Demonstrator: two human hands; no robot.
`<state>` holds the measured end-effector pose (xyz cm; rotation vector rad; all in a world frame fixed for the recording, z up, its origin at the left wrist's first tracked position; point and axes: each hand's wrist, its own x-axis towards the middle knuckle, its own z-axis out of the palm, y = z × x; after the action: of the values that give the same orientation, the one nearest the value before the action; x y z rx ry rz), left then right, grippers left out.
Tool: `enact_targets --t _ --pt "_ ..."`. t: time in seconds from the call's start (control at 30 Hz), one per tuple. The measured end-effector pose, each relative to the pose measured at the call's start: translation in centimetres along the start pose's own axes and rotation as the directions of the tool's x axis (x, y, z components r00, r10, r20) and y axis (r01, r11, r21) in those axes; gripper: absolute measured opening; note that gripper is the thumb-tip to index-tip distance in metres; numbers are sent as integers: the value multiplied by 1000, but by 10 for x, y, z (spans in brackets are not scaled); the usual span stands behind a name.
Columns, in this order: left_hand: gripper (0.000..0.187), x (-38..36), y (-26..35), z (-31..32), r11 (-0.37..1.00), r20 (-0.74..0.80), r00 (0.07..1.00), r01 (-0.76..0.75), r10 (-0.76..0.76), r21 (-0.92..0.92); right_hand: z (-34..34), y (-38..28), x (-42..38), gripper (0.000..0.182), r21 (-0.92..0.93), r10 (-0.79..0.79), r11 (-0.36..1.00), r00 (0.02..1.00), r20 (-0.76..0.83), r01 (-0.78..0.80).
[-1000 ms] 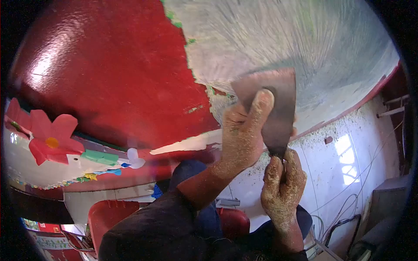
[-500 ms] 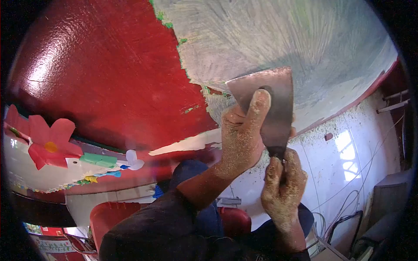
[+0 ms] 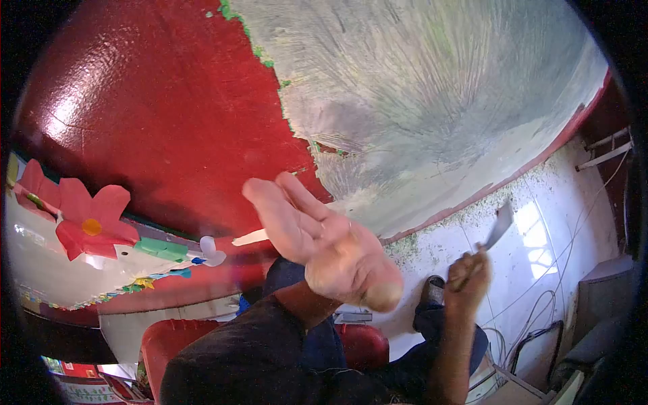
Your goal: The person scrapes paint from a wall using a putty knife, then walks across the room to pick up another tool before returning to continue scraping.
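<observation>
My left hand (image 3: pixel 331 246) is raised in front of the wall, palm showing and fingers stretched out, with nothing in it. Lower right, my right hand (image 3: pixel 469 277) is closed around the handle of a scraper (image 3: pixel 501 226). Its metal blade points up and to the right, over the floor and away from the wall, slightly blurred. The wall's glossy red paint (image 3: pixel 169 121) covers the left side. A scraped, grey-white bare patch (image 3: pixel 432 88) spreads over the right, with a ragged green-flecked edge between them.
Paint flakes (image 3: pixel 432 243) lie on the white tiled floor (image 3: pixel 499 290) along the wall's foot. Paper flowers (image 3: pixel 92 223) decorate the left. A red chair (image 3: pixel 169 337) is under me. Cables (image 3: pixel 540 314) and dark furniture stand at the right.
My left hand has let go of the scraper blade and turned palm outward with fingers extended. My right hand has carried the scraper right and down, away from the wall.
</observation>
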<state>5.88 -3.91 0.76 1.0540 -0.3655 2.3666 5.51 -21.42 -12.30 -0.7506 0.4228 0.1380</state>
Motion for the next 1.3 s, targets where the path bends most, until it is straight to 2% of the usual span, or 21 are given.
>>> enact_targets --t 0.03,0.07,0.1,0.13,0.17,0.23,0.33,0.43,0.47,0.53,0.57,0.6,0.63,0.67,0.77,0.87,0.97,1.03,1.13,1.23,1.3 --pt "43 0 3 -15 999 339 941 -2 -11 38 -12 24 1 22 -160 -5 987 998 -69 -6" --pt "37 -4 7 -43 997 638 769 -21 -30 72 -30 44 5 22 -319 50 946 999 -8 -50" --pt "34 -8 8 -51 995 820 565 61 -95 73 -43 60 10 22 -473 115 877 993 37 -84" --pt "32 -13 9 -60 985 937 316 130 -152 116 -48 68 16 20 -427 174 892 984 24 -148" --pt "29 -29 15 -52 940 973 111 298 -205 164 -52 71 23 18 -388 230 898 973 16 -206" --pt "26 -60 27 -34 758 937 -296 564 -183 326 -59 71 39 16 -302 321 903 947 2 -305" --pt "25 -76 63 -35 702 988 -144 709 52 67 -70 54 53 17 -322 251 917 968 9 -234" --pt "26 -70 66 -35 644 978 -208 750 18 148 -74 47 65 19 -491 68 871 995 69 -26" --pt "24 -60 60 -34 741 932 -361 634 32 221 -73 53 71 19 -568 -32 818 994 108 88" --pt "28 -55 52 -42 822 939 -342 529 -21 211 -69 64 73 20 -694 -329 591 908 259 412" --pt "29 -45 49 -47 826 884 -452 449 -119 341 -67 72 70 21 -693 -445 494 838 317 525" --pt "30 -26 47 -48 819 811 -544 353 -214 453 -41 50 40 25 -621 -246 701 936 251 351" --pt "28 -17 49 -56 744 806 -472 378 -356 550 -24 41 18 29 -517 -27 845 977 213 136" --pt "27 -13 48 -68 659 775 -398 412 -491 629 -14 47 6 27 -501 -60 849 972 228 170" --pt "25 -15 35 -105 406 633 -247 588 -733 700 4 69 -28 21 -430 -102 843 881 462 323" --pt "22 3 46 -129 287 565 -157 734 -810 615 32 85 -68 25 -294 23 941 834 552 168" --pt "23 32 49 -173 520 612 -32 493 -791 698 67 103 -84 23 -199 54 975 776 628 94" --pt "24 45 57 -209 430 532 -17 566 -847 703 86 104 -94 23 -133 83 991 753 652 7" --pt "27 28 39 -308 172 381 -69 809 -922 563 109 80 -127 24 12 182 972 779 601 -236" --pt "29 48 39 -307 147 313 -54 800 -948 581 97 89 -146 21 -40 281 945 740 611 -326" --pt "31 49 32 -313 133 292 -53 802 -955 582 98 92 -145 20 -52 262 956 760 595 -289"
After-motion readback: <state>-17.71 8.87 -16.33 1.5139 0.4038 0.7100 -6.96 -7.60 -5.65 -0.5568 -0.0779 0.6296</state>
